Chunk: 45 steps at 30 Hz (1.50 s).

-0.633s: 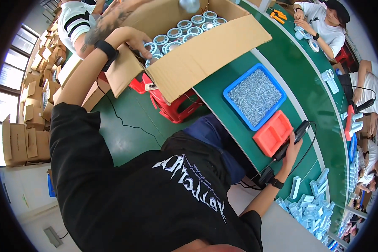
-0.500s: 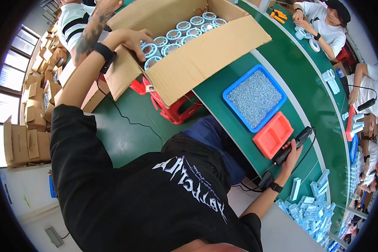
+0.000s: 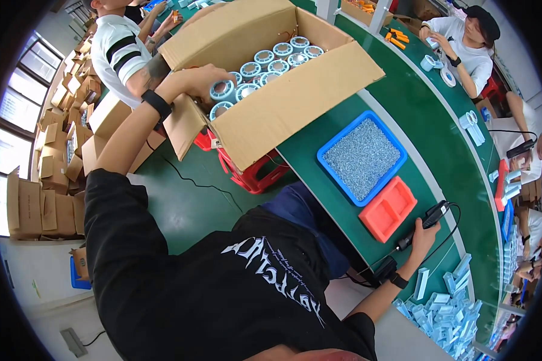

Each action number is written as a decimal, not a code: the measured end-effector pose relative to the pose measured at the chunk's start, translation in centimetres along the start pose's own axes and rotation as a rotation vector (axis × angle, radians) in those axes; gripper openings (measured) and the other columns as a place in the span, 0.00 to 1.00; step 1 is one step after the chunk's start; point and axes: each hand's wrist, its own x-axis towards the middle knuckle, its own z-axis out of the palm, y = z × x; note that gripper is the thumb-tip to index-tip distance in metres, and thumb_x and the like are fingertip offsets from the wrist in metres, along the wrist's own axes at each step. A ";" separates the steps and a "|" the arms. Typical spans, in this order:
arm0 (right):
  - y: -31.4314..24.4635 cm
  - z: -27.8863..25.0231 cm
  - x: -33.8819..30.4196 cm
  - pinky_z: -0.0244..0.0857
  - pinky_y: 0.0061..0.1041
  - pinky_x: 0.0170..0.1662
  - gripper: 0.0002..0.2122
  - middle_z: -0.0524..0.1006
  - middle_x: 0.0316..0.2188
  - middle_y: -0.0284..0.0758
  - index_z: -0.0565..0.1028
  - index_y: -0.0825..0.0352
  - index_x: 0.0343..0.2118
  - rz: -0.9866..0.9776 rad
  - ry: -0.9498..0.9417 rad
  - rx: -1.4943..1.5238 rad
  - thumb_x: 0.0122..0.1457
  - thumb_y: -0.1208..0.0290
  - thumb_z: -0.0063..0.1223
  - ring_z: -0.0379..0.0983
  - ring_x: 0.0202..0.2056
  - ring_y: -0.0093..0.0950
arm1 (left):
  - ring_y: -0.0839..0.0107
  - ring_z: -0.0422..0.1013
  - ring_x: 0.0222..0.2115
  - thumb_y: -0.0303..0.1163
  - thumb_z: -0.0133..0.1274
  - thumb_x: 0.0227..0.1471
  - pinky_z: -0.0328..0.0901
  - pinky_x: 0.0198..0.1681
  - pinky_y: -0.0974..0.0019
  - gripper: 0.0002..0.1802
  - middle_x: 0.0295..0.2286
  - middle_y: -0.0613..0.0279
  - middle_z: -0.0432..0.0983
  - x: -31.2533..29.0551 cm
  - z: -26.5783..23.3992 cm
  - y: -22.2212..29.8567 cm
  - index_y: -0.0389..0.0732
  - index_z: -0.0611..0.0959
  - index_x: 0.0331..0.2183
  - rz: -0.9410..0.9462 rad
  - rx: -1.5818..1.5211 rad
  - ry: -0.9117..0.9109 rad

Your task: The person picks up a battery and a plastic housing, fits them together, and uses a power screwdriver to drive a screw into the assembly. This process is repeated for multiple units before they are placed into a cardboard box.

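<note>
My left hand (image 3: 203, 83) reaches over the near-left corner of an open cardboard box (image 3: 301, 99). Its fingers close round a light-blue ring-topped cylinder (image 3: 221, 91); the thumb is partly hidden. More such cylinders (image 3: 264, 57) stand upright in rows inside the box. At the right, my right hand (image 3: 425, 239) is wrapped around a black electric screwdriver (image 3: 435, 213) with a cable, held over the green bench. Close to that hand lies a red two-compartment tray (image 3: 388, 209), beside a blue tray (image 3: 326, 161) full of small silvery screws.
Light-blue rectangular pieces (image 3: 442, 313) lie heaped at the bench's lower right. A red stool (image 3: 250, 174) stands below the box. Co-workers sit across the green conveyor (image 3: 430, 129), and another person (image 3: 119, 54) is beyond the box. Stacked cartons (image 3: 54, 150) line the left.
My left hand has gone from spread fingers above the cylinders to closing on one at the box's corner. The right hand has shifted slightly lower with the screwdriver. The view has tilted a little.
</note>
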 end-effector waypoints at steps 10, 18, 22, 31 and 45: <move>8.0 0.3 2.7 0.62 0.33 0.44 0.34 0.66 0.46 0.49 0.57 0.70 0.56 -0.096 -0.006 0.029 0.48 0.63 0.57 0.68 0.42 0.40 | 0.64 0.67 0.43 0.31 0.65 0.29 0.61 0.47 0.64 0.36 0.42 0.62 0.72 -0.7 -6.8 -1.0 0.46 0.72 0.46 0.209 -0.190 0.513; 0.7 -4.2 -3.2 0.64 0.28 0.42 0.34 0.65 0.47 0.44 0.55 0.67 0.58 -0.047 -0.070 0.238 0.49 0.67 0.57 0.68 0.40 0.31 | 0.54 0.55 0.56 0.37 0.60 0.42 0.55 0.56 0.49 0.41 0.55 0.51 0.56 -11.3 -8.4 4.9 0.40 0.60 0.56 0.490 -1.145 0.993; -3.7 -7.3 -7.2 0.65 0.27 0.43 0.34 0.62 0.51 0.43 0.54 0.63 0.59 -0.218 -0.019 0.065 0.50 0.70 0.57 0.67 0.41 0.29 | 0.54 0.53 0.57 0.45 0.63 0.37 0.50 0.58 0.44 0.50 0.56 0.51 0.54 -8.0 -1.6 19.6 0.41 0.57 0.57 0.513 -2.009 0.768; -8.6 -1.7 -14.4 0.62 0.35 0.50 0.44 0.61 0.53 0.43 0.58 0.63 0.55 -0.663 -0.098 0.770 0.30 0.72 0.72 0.63 0.52 0.35 | 0.67 0.67 0.45 0.31 0.60 0.42 0.62 0.49 0.62 0.36 0.45 0.56 0.68 5.0 5.3 37.8 0.35 0.63 0.52 0.242 -2.385 -0.452; -8.1 -5.8 -10.3 0.66 0.26 0.36 0.27 0.70 0.39 0.40 0.64 0.67 0.46 -0.022 0.024 0.081 0.43 0.68 0.64 0.71 0.35 0.29 | 0.67 0.73 0.27 0.38 0.63 0.39 0.67 0.28 0.66 0.33 0.33 0.54 0.74 16.7 5.1 34.8 0.37 0.71 0.47 0.556 -1.257 0.209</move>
